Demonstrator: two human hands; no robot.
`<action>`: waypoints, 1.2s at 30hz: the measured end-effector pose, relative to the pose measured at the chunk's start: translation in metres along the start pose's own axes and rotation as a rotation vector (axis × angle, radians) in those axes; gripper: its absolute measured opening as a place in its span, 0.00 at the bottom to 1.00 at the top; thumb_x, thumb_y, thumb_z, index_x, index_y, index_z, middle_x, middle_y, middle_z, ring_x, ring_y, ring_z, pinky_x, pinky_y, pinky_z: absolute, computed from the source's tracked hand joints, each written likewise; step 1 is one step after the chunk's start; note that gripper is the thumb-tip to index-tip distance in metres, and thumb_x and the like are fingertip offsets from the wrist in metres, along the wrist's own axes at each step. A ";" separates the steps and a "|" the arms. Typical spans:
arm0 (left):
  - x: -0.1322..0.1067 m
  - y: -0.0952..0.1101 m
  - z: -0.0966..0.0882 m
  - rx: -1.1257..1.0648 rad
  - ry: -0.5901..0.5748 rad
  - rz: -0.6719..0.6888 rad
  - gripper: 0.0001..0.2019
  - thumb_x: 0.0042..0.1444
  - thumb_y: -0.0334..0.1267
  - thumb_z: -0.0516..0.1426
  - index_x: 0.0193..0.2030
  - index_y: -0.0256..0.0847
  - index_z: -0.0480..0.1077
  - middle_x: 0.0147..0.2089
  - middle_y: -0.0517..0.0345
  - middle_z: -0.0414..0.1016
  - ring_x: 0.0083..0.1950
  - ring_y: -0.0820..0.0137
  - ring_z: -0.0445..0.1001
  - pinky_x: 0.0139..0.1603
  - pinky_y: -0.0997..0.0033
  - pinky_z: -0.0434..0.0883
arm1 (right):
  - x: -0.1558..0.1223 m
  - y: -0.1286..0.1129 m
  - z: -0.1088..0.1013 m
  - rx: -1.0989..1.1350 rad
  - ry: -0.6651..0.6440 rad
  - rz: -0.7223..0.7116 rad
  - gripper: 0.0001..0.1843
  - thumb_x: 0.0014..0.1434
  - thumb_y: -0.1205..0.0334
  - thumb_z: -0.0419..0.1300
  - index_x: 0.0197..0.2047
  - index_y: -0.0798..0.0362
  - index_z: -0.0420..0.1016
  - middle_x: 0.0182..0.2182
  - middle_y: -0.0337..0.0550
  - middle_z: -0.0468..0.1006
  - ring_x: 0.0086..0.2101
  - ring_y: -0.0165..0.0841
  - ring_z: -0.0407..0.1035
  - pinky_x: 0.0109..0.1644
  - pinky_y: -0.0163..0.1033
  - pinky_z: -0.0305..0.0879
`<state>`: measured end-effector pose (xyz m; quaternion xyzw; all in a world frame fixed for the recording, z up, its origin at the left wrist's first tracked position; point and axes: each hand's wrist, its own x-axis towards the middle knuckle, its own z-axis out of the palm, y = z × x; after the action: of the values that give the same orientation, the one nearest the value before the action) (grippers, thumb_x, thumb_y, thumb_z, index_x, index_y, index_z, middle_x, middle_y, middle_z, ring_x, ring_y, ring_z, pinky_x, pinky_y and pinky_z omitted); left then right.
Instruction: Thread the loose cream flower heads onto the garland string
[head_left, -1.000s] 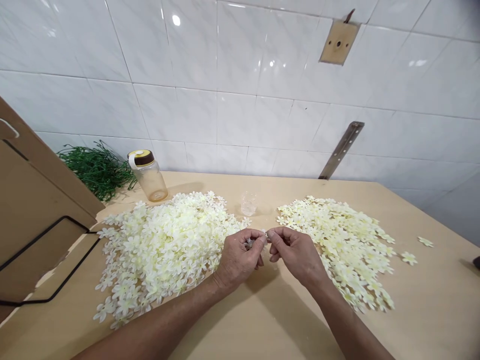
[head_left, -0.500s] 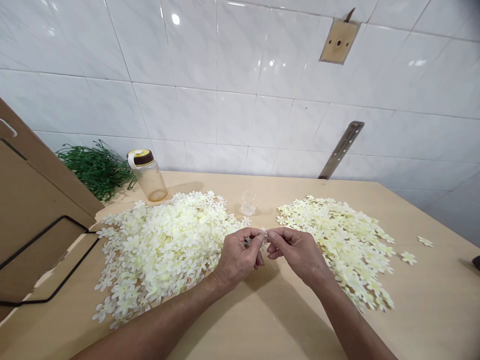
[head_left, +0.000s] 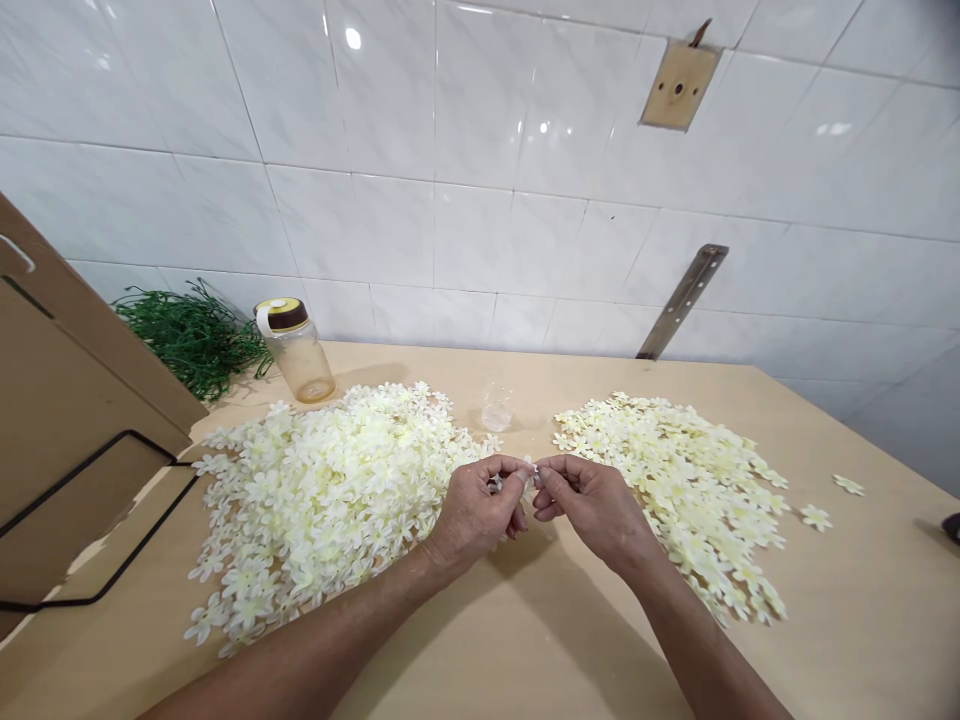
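My left hand (head_left: 480,505) and my right hand (head_left: 596,508) meet fingertip to fingertip above the table. Pinched between them is a small white artificial flower (head_left: 529,488), mostly covered by the fingers. To the left of my left hand spreads a large heap of pale yellow-white artificial flowers (head_left: 330,490). On the other side, by my right hand, lies a flatter spread of similar flowers (head_left: 690,480). Just beyond the hands stands a small clear plastic cup (head_left: 497,408); its contents are hard to make out.
A bottle (head_left: 296,350) with a brown and yellow lid stands at the back left, beside green artificial stems (head_left: 191,335). Cardboard (head_left: 82,400) and a black wire frame (head_left: 112,590) occupy the left edge. Two loose flowers (head_left: 816,517) lie right; a tiled wall (head_left: 465,230) rises behind.
Both hands keep nearly the same place and pinch. The fingertips have shifted very slightly against each other around the flower.
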<state>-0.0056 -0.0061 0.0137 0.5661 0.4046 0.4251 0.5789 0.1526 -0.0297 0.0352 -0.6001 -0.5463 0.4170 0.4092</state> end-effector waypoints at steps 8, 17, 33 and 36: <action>0.002 0.003 -0.003 -0.056 0.040 0.013 0.15 0.56 0.47 0.58 0.40 0.36 0.73 0.15 0.63 0.68 0.15 0.74 0.65 0.17 0.77 0.67 | 0.003 -0.002 0.002 0.166 0.039 0.036 0.11 0.57 0.56 0.61 0.32 0.56 0.75 0.23 0.39 0.76 0.24 0.30 0.72 0.31 0.36 0.74; 0.013 0.006 -0.018 0.291 0.292 0.213 0.07 0.55 0.39 0.59 0.37 0.40 0.74 0.33 0.57 0.78 0.35 0.70 0.76 0.35 0.74 0.71 | 0.004 0.000 -0.003 0.379 -0.003 0.067 0.15 0.52 0.53 0.67 0.33 0.57 0.78 0.28 0.43 0.76 0.26 0.29 0.69 0.31 0.37 0.74; 0.023 0.014 -0.026 -0.035 0.252 0.099 0.10 0.53 0.40 0.61 0.39 0.37 0.72 0.26 0.61 0.72 0.24 0.72 0.74 0.29 0.72 0.72 | 0.000 -0.001 0.000 0.280 -0.005 -0.018 0.12 0.53 0.56 0.67 0.35 0.56 0.77 0.23 0.40 0.76 0.26 0.31 0.72 0.33 0.39 0.75; 0.024 0.014 -0.027 -0.181 0.235 0.021 0.11 0.51 0.38 0.62 0.40 0.36 0.72 0.24 0.61 0.71 0.25 0.71 0.74 0.31 0.70 0.73 | -0.001 0.001 0.003 0.136 0.042 -0.085 0.10 0.55 0.57 0.66 0.36 0.54 0.77 0.26 0.40 0.77 0.27 0.33 0.74 0.33 0.39 0.76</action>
<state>-0.0244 0.0256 0.0273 0.4621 0.4239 0.5292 0.5716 0.1504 -0.0309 0.0332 -0.5559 -0.5330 0.4226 0.4778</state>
